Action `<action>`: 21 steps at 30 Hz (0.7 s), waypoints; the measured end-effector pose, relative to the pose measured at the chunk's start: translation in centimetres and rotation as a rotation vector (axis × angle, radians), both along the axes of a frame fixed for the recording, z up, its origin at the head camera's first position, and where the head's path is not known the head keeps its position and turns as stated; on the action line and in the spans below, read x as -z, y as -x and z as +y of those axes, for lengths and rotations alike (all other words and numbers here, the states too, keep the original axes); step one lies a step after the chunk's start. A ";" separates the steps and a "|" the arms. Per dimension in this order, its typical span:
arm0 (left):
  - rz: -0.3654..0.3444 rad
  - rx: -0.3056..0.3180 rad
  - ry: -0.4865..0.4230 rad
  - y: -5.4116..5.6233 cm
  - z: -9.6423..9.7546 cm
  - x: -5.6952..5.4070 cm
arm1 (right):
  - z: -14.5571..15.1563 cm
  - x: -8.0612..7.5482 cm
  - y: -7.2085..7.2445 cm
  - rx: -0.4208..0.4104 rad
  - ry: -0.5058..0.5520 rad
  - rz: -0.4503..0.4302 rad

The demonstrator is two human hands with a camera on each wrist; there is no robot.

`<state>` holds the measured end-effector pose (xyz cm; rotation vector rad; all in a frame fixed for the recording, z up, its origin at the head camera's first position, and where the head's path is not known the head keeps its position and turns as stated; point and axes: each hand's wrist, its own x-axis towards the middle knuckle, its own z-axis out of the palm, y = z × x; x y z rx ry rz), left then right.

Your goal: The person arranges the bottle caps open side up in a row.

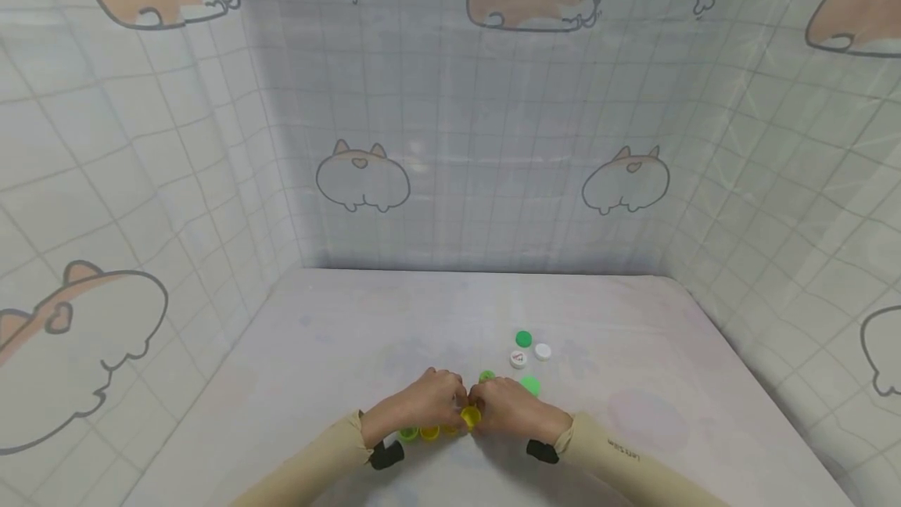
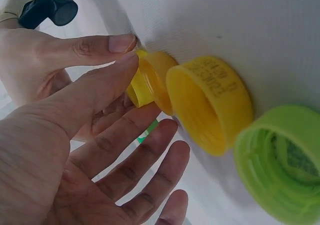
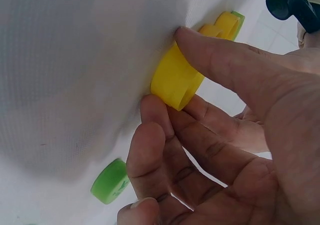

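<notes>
My left hand (image 1: 432, 397) and right hand (image 1: 510, 405) meet at a bright yellow bottle cap (image 1: 471, 416), tilted between them. In the right wrist view, the right thumb and fingers pinch this cap (image 3: 175, 80) from both sides. The left wrist view has the left thumb and index finger at it too, with the other left fingers spread loosely. Beside it a row of upturned caps runs leftward: a darker yellow cap (image 2: 162, 80), another with printed marks (image 2: 212, 102), then a light green cap (image 2: 285, 160). The left hand partly hides this row from above.
Beyond the right hand lie a light green cap (image 1: 530, 386), a smaller green one (image 1: 486, 375), two white caps (image 1: 543, 351) and a darker green cap (image 1: 524, 339). Patterned curtains (image 1: 450, 100) enclose the pale covered table (image 1: 380, 303) at the back and sides.
</notes>
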<state>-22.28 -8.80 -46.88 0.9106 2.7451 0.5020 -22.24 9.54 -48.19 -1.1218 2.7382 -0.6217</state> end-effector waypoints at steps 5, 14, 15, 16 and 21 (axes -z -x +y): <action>-0.002 0.006 0.017 -0.1 -0.1 -0.2 | -0.1 0.1 -0.1 -0.004 0.008 0.001; 0.015 0.031 0.029 -0.1 -0.3 -0.1 | 0.0 0.3 -0.3 -0.014 0.009 0.012; 0.013 0.033 0.028 -0.1 -0.3 -0.1 | 0.0 0.3 -0.3 -0.016 0.008 0.010; 0.011 0.036 0.028 -0.2 -0.3 -0.1 | 0.0 0.3 -0.3 -0.018 0.006 0.011; 0.021 0.048 0.023 -0.2 -0.4 0.0 | 0.0 0.4 -0.5 -0.009 -0.002 0.002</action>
